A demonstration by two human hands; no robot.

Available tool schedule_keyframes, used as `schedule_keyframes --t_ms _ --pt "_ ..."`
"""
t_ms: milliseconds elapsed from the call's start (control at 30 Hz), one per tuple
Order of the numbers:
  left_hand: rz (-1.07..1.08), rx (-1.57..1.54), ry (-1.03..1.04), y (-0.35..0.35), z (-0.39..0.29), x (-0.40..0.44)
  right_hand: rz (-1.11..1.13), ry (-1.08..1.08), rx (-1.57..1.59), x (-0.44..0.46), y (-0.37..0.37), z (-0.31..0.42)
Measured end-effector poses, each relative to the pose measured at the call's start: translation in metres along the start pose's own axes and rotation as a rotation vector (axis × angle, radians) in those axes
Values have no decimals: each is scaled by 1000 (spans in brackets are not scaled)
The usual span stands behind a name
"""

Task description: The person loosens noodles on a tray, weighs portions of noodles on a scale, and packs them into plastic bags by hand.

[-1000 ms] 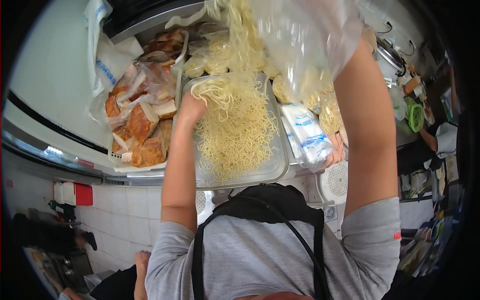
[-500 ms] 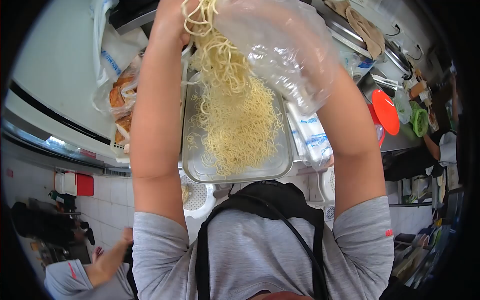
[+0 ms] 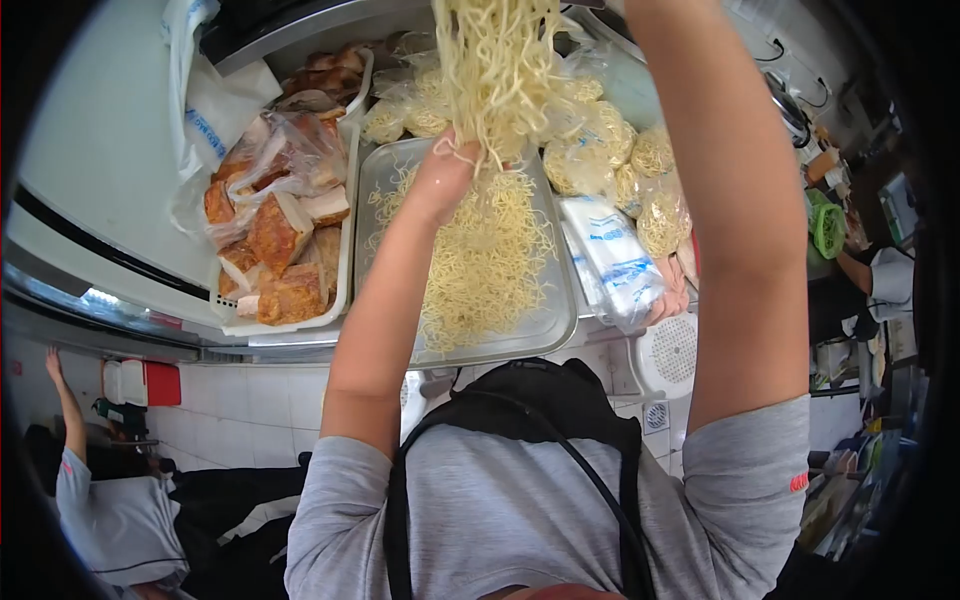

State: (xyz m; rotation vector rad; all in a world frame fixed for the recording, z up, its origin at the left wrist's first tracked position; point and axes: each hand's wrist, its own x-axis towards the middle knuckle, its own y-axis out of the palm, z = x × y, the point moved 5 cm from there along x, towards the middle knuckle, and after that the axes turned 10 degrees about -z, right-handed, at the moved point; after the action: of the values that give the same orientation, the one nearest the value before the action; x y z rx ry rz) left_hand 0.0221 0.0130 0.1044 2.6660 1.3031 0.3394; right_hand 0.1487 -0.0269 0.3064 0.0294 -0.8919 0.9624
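A commercial kitchen is displaying its stock: loose noodles (image 3: 490, 270) are covering much of a metal tray (image 3: 543, 335), browned meat (image 3: 285, 238) is crowding a white basket (image 3: 348, 262), bagged noodles (image 3: 580, 163) are sitting nearby, and a drain (image 3: 655, 416) is showing in the white-tiled floor (image 3: 240, 405).

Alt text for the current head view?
A person's bare left hand touches pale yellow noodles hanging above a grey rectangular tray of loose noodles, while the right arm reaches past the top edge. Left of the tray, browned meat chunks sit in a white plastic basket; right of it lie clear noodle bags.
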Motion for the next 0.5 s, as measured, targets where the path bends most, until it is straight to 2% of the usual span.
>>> schedule_keyframes --t_ms 33,133,233,333,433,500 --pt "29 -98 -37 -1 10 -3 0 -7 -18 3 -3 2" --pt "-10 -20 1 -15 14 -12 -12 -28 -67 11 -13 7" --pt "-153 -34 -97 -41 44 -19 -22 -44 -111 17 -21 12" --pt "-209 187 -82 -59 70 -28 -40 -60 -159 23 -29 17" --pt "-478 343 -237 -104 132 -28 -55 -78 -209 30 -38 22" --pt "-421 502 -85 -158 206 -18 -62 -85 -246 33 -45 23"
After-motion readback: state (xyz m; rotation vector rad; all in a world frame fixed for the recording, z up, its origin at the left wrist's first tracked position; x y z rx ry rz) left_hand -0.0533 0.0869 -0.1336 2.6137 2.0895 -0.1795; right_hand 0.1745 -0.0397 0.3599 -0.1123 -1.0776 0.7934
